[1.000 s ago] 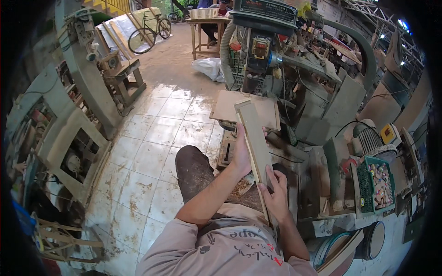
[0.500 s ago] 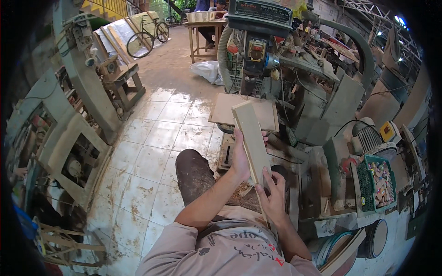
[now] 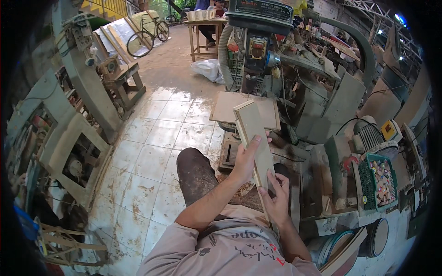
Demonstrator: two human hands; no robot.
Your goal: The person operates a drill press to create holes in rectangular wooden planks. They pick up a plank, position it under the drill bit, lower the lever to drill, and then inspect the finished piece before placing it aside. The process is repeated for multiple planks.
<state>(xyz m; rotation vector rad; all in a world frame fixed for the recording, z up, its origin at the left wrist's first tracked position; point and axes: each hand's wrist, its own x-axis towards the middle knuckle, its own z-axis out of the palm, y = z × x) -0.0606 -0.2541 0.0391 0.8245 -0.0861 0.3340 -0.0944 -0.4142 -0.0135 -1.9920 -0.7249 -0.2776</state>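
Observation:
A long, narrow wooden board, pale in colour, slants up from my lap, its far end in front of the drill table. A second strip or layer shows along its left edge; whether it is a separate piece I cannot tell. My left hand grips the board around its middle, thumb across the face and fingertips at the right edge. Lower down, my right hand holds the board's right side near my belly. Beyond the board stands a bench drill with a flat, light brown table board.
Sawdust and shavings lie on the white tiled floor. At right, a green basket of small coloured pieces sits beside an electric motor. Round containers stand below. A bicycle and a person at a wooden table are farther back.
My left hand has shifted its grip, its thumb now lying across the board's face. The board has moved slightly to the right. My right hand stays on the lower part.

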